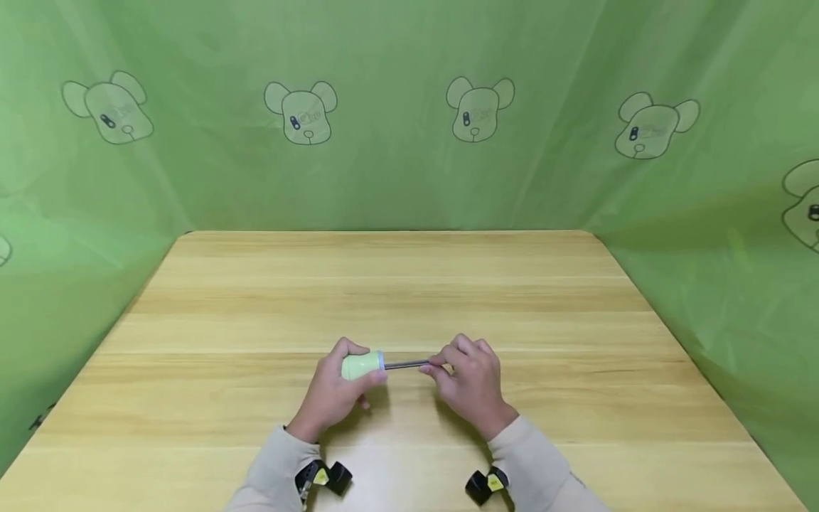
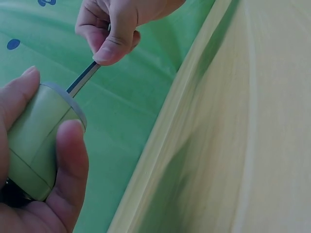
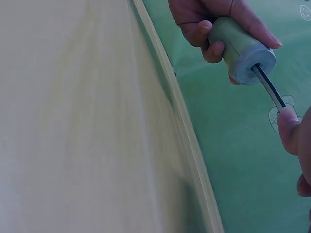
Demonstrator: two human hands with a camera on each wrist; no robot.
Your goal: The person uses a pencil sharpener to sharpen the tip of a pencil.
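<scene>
A screwdriver with a thick pale green handle (image 1: 360, 365) and a thin metal shaft (image 1: 406, 365) is held level above the table, its shaft pointing right. My left hand (image 1: 333, 393) grips the handle, thumb and fingers on opposite sides of it. At the shaft's far end, my right hand (image 1: 472, 380) pinches the metal between thumb and index finger, which hide the tip. In the left wrist view the green handle (image 2: 39, 133) fills the palm. From the right wrist, the grey collar (image 3: 257, 63) shows where the shaft enters the handle.
The wooden table (image 1: 397, 299) extends beneath and beyond both hands. Green sheeting (image 1: 397, 178) with bear-head drawings hangs behind the table and along both sides. Black wrist cameras (image 1: 339, 478) sit below the cuffs, and a small dark item (image 1: 43, 416) shows at the left edge.
</scene>
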